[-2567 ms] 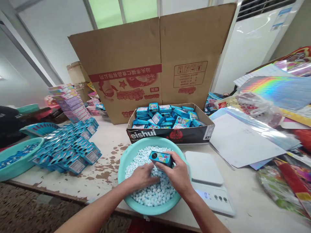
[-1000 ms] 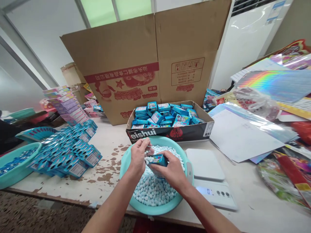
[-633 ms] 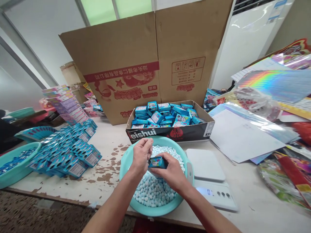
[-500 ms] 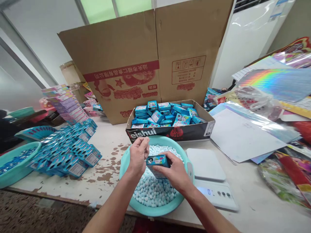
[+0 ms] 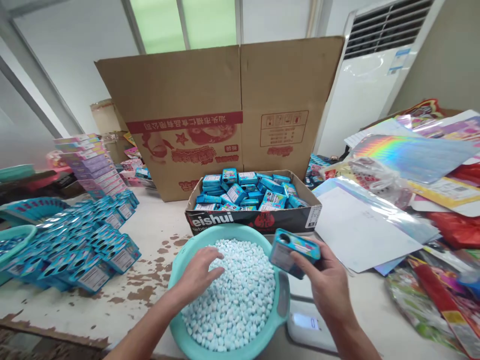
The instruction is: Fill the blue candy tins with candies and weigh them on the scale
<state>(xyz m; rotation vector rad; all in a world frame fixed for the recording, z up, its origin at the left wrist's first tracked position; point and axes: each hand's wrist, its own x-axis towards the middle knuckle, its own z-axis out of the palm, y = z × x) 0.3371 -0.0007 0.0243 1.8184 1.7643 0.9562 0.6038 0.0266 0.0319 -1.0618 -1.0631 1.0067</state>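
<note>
My right hand (image 5: 330,280) grips a small blue candy box (image 5: 294,251), tilted, over the scale side of the turquoise basin (image 5: 175,295). A dark round hole shows at the box's top end. Over the left part of the basin, my left hand (image 5: 200,270) hangs with thumb and fingers apart, holding nothing I can see. Small white and pale blue candies (image 5: 236,295) fill the basin. Partly hidden behind my right hand and the box is a white digital scale (image 5: 305,322) with a lit display.
Behind the basin stands a black carton (image 5: 288,225) full of blue boxes, with a tall cardboard box (image 5: 180,85) behind it. Rows of blue boxes (image 5: 90,272) stand at left beside another turquoise basin (image 5: 22,235). Paper sheets (image 5: 363,225) and plastic packaging (image 5: 423,290) lie at right.
My right hand has carried the candy box rightward from the basin's middle toward the scale. My left hand has moved left and lower, and its fingers have opened. The view has shifted.
</note>
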